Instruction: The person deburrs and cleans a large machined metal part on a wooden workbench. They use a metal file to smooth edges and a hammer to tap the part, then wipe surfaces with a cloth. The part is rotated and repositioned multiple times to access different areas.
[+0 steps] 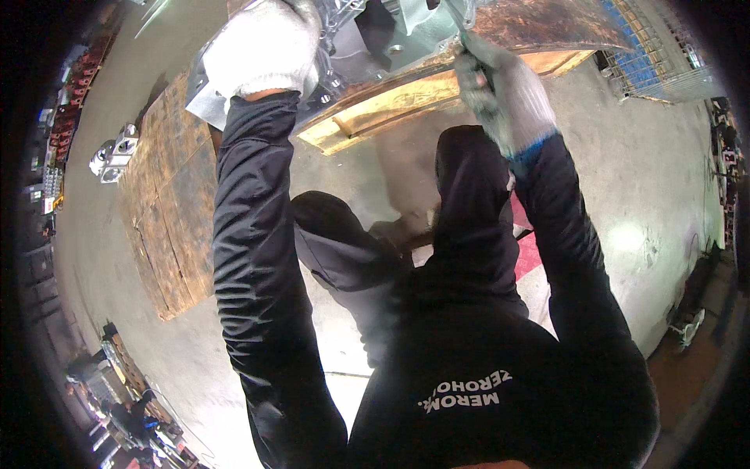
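- Your gloved left hand point(262, 48) lies flat on a metal casting point(391, 35), fingers spread.
- Your right hand point(500, 86) is clenched around a tool point(462, 23) at the casting's edge.
- Beneath both hands, a wooden pallet point(391, 102); a slipping tool could strike your left fingers.

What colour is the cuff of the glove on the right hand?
Blue, on a grey knit glove of the right hand; the head view shows it.

Bright overhead light washes out the white glove on the left hand point(262, 51) and glares off the concrete floor point(625, 234); fisheye bending and dark vignette crowd the blurred rim.
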